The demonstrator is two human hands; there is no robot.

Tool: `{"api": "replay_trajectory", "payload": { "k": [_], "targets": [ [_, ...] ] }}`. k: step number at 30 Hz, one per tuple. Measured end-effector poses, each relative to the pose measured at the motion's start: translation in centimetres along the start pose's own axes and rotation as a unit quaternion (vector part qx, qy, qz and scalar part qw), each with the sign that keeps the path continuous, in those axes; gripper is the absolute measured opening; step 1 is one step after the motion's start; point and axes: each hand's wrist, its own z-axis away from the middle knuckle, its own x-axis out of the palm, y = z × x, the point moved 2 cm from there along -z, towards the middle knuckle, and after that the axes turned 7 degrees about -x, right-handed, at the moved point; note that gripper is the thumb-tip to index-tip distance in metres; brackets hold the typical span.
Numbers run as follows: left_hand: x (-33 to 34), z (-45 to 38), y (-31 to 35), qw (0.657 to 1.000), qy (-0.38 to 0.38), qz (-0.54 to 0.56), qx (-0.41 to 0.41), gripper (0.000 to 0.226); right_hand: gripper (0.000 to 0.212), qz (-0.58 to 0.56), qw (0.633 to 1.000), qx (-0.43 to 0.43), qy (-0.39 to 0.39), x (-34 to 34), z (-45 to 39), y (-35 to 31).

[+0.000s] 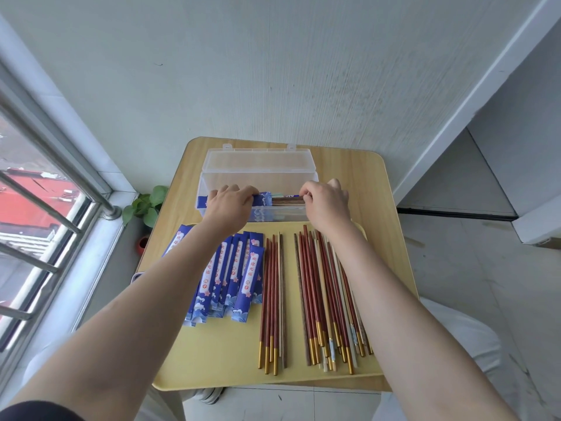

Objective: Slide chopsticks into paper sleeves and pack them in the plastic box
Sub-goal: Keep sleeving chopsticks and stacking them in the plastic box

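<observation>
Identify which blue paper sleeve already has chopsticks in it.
The blue sleeve held over the plastic box by the left hand and right hand: dark chopstick ends stick out of it. The sleeves on the tray lie flat, seemingly empty.

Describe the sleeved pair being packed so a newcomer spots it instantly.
Start at the clear plastic box at the table's far edge. Both hands hold one sleeved pair across its opening, the left hand on the blue sleeve end, the right hand at the bare brown tips. Unlike the empty sleeves and loose chopsticks on the tray, it is assembled.
</observation>
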Motion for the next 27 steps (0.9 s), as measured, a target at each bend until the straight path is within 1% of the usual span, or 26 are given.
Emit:
{"api": "replay_trajectory", "payload": {
  "k": [5,7,10,13,16,19,21,25,27],
  "targets": [
    [0.2,-1.1,-0.2,0.999,-0.033,0.012,-0.009,0.038,0.025,0.017,0.999,-0.006,-0.027,-0.1,-0.2,0.1],
    [0.4,-1.2,-0.2,0.999,-0.038,0.010,-0.013,0.038,0.025,0.016,1.000,-0.005,-0.026,-0.2,-0.4,0.2],
    [0.5,-1.2,-0.2,0.999,-0.033,0.007,-0.016,0.039,0.018,-0.007,1.000,0.006,0.014,-0.2,-0.4,0.1],
    [0.5,-1.1,-0.2,0.999,-0.026,0.016,-0.018,0.039,0.012,-0.027,0.996,0.058,0.062,-0.2,0.1,0.2],
    [0.4,-0.9,-0.2,1.000,-0.017,0.024,-0.012,0.039,0.013,-0.041,0.989,0.109,0.090,-0.1,0.5,0.3],
    [0.4,-0.8,-0.2,1.000,-0.005,0.030,-0.001,0.038,0.017,-0.032,0.987,0.123,0.096,0.0,0.7,0.1],
    [0.5,-0.8,-0.3,0.999,0.003,0.033,0.002,0.039,0.021,-0.011,0.989,0.113,0.090,0.0,0.9,-0.3],
    [0.5,-0.7,-0.1,1.000,-0.001,0.030,-0.001,0.038,0.026,0.020,0.999,0.013,0.032,0.8,1.1,-2.1],
    [0.5,-0.6,0.0,1.000,-0.005,0.022,-0.005,0.038,0.028,0.014,1.000,-0.010,0.015,1.2,1.0,-2.6]
  ]
}}
